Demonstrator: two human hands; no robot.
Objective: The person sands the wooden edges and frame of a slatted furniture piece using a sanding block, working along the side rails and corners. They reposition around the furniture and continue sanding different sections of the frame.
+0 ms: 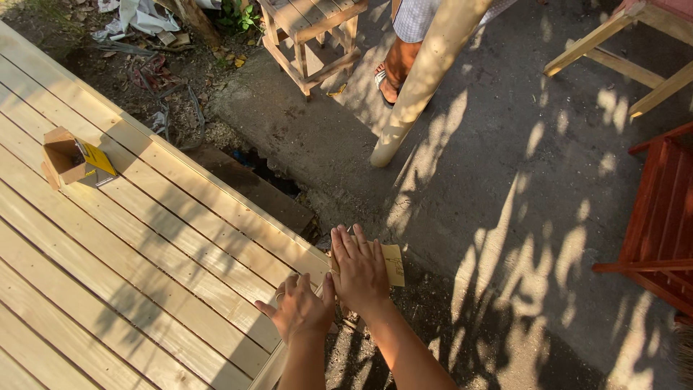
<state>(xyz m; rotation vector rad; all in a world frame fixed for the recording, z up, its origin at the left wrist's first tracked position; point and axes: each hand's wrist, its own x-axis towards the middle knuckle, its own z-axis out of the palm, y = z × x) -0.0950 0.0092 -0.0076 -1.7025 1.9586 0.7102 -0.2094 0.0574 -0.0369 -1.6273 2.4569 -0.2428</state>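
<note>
Head view: two hands; right hand (pixel 359 271) flat on one sandpaper sheet (pixel 393 264), left hand (pixel 299 312) open, empty.

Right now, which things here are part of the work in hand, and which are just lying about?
In hand:
- slatted wooden panel, left hand on its corner
- sandpaper sheet under right hand

Lying about:
- open cardboard box
- wooden stool
- red slatted furniture
- debris

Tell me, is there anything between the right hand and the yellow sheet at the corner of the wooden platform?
Nothing visible. The right hand lies flat on the yellow sheet, covering most of it. The left hand rests beside it on the edge of the wooden platform.
</note>
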